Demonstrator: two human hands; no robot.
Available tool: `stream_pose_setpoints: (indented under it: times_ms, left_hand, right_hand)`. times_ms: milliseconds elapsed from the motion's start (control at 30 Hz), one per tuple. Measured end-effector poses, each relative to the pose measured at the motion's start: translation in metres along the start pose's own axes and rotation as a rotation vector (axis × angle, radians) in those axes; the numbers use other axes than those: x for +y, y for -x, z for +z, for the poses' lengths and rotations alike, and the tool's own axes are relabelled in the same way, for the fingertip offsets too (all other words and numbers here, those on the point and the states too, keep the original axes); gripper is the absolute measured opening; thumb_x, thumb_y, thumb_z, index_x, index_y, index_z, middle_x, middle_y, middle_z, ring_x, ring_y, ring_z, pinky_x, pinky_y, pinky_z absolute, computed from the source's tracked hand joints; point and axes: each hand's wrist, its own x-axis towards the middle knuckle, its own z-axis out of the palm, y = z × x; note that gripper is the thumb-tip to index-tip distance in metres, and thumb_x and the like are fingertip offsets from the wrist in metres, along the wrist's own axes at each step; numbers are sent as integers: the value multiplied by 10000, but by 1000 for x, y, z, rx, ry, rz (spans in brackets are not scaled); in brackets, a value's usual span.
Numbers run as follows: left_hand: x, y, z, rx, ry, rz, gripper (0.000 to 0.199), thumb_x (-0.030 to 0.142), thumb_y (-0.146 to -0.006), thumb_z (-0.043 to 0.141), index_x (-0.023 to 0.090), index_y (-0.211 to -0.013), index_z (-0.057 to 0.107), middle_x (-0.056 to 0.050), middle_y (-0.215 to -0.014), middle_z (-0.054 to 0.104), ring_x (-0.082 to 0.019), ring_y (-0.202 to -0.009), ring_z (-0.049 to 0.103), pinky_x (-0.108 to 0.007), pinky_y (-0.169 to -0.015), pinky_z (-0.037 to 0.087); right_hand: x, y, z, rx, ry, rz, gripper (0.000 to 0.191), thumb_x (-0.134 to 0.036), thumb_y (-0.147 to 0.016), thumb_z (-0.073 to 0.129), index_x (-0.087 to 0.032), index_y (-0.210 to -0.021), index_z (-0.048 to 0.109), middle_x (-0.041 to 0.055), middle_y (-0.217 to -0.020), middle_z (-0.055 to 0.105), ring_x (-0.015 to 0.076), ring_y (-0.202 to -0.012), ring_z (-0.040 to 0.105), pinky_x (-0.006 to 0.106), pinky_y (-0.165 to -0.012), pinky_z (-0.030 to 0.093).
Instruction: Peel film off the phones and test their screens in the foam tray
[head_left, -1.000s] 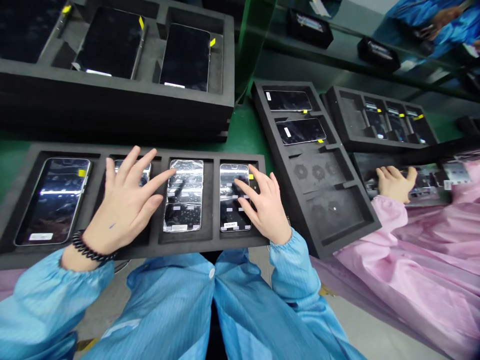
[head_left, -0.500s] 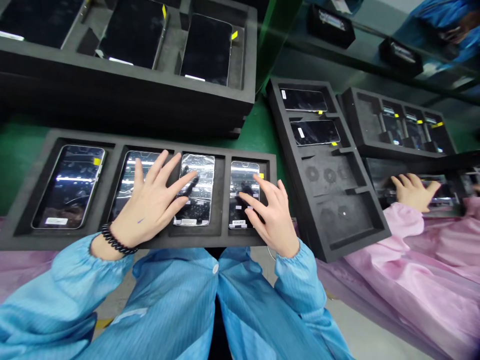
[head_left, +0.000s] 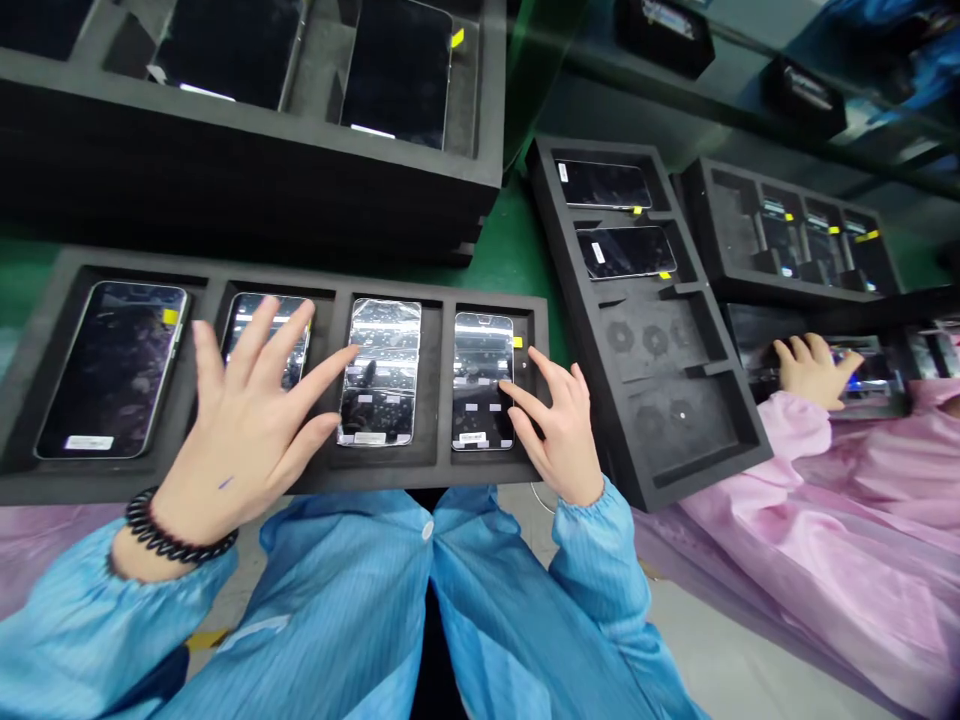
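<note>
end phone (head_left: 482, 372): face up in the 3 o'clock compartment of the near tray (head_left: 445, 400), pale reflections across its dark screen. we note a white label (head_left: 472, 438) toward its 7 o'clock corner and a yellow tab (head_left: 518, 342) at its 1 o'clock edge. directions below are read from this phone, 12 pointing away from us.

our right hand (head_left: 559, 435) sits at 4 o'clock, forefinger overlapping the phone's 3 o'clock edge; contact, we cannot tell. grip: narrow gap between thumb and forefinger, other fingers loosely apart, nothing held.

at 9 o'clock, same tray, we see a speckled phone (head_left: 380, 375). our left hand (head_left: 251, 430) is farther along at 9, spread wide, no object gripped, forefinger tip at that phone's near edge; touch uncertain. beneath these fingers, partly hidden, a covered phone (head_left: 238, 316). last in the row, a far phone (head_left: 112, 370) with its own label. black coiled band (head_left: 180, 538) on our left wrist.

outward: tray stack (head_left: 247, 125) at 10 to 11 o'clock, phones in its top layer. side tray (head_left: 675, 420) at 2 o'clock holds two phones in its upper compartments; beyond it, also at 2, a back tray (head_left: 810, 287). at 3 o'clock, a co-worker's hand (head_left: 814, 372) in a pink sleeve (head_left: 795, 425).
</note>
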Motion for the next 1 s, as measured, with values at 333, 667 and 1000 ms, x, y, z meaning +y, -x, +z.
stream_pose_setpoints:
  times_ms: [333, 667, 1000]
  left_hand:
    - [-9, 14, 23, -26, -137, 52, 496, 396, -1035, 346, 305, -1508, 463, -105, -1721, 151, -418, -1586, 125, -798, -1192, 8]
    - [6, -3, 38, -28, -126, 111, 485, 409, -1045, 358, 253, -1482, 500, -151, -1716, 148, -387, -1596, 96, -754, -1214, 37]
    - [9, -1, 28, 61, -70, 156, 513, 396, -1039, 352, 299, -1538, 418, -73, -1734, 91, -393, -1595, 96, -749, -1232, 22]
  right_hand:
    - [-7, -6, 6, -33, -86, -80, 328, -316, -1035, 488, -243, -1297, 671, 139, -1573, 465, 295, -1416, 473, 630, -1234, 289]
    - [-23, -7, 1, 0, -113, -162, 280, -304, -1032, 495, -256, -1177, 730, 124, -1515, 535, 265, -1383, 508, 600, -1228, 324]
    - [-24, -1, 1, -56, -95, -161, 295, -320, -1033, 495, -251, -1209, 721, 145, -1536, 516, 289, -1392, 498, 634, -1220, 309]
